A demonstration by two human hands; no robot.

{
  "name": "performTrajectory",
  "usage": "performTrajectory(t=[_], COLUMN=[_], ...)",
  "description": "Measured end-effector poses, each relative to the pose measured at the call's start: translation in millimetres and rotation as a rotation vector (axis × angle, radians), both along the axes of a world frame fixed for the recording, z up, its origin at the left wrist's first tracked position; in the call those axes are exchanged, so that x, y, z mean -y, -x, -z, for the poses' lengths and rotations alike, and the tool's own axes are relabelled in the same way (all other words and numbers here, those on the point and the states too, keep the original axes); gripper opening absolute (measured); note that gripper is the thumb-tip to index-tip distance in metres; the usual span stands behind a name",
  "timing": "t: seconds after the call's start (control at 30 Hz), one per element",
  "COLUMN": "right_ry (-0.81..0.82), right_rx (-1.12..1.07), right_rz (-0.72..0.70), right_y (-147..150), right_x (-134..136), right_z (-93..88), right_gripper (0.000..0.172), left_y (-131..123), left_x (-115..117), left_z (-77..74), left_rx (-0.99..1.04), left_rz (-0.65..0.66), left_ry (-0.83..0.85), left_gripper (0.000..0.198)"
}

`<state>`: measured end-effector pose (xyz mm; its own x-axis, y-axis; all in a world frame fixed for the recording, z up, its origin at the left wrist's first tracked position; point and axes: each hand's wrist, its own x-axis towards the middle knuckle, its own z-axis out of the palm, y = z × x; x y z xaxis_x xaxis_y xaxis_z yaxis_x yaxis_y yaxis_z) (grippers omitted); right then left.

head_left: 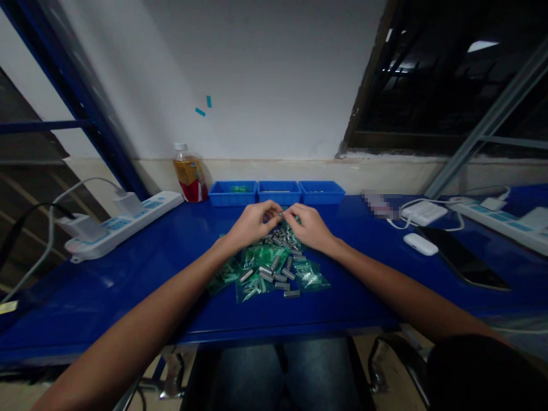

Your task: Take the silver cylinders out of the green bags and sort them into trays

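Observation:
My left hand point(252, 224) and my right hand point(310, 227) meet fingertip to fingertip above a pile on the blue table point(355, 297). Both are closed in a pinch around something tiny that looks metallic; its kind is too small to make out. Beneath them lie many short silver metal pieces point(291, 294), some heaped together and some scattered nearer to me. Green-tinted clear plastic bags point(311, 275) with small slender parts inside spread among and under the metal pieces. My hands partly cover the far side of the pile.
Three blue bins point(233, 199) stand in a row by the wall, with small items inside. A drink bottle point(190, 176) is left of them. Power strips point(124, 225) lie on both sides. At right are a phone point(466, 260), a white earbud case point(420, 244) and a white charger point(424, 213) with cables.

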<state>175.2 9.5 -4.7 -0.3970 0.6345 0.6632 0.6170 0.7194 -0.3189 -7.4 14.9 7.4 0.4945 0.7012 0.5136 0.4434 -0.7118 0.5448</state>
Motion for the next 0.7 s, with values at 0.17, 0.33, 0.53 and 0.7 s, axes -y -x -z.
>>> performTrajectory(t=[0.17,0.33,0.53,0.7], right_ry=[0.029,0.048,0.143,0.096], right_rx=[-0.077,0.027,0.062,-0.037], right_rz=[0.006,0.117,0.568,0.647], right_y=[4.2,-6.8,-45.9,-49.9], right_x=[2.5,-21.5,-94.4,-109.5], right_z=[1.4,3.3,-11.3,-14.5], right_gripper=[0.006,0.009,0.017,0.028], left_y=[-1.2,1.8,5.5,3.4], left_x=[-0.6,-8.1,-7.8,-5.4], left_z=[2.2,10.2,21.8,21.4], left_rx=[-0.025,-0.163,-0.37,-0.311], left_rz=[-0.049,-0.095,-0.165,-0.186], left_ry=[-0.034,0.023,0.056,0.064], left_gripper=[0.019,0.022,0.016,0.014])
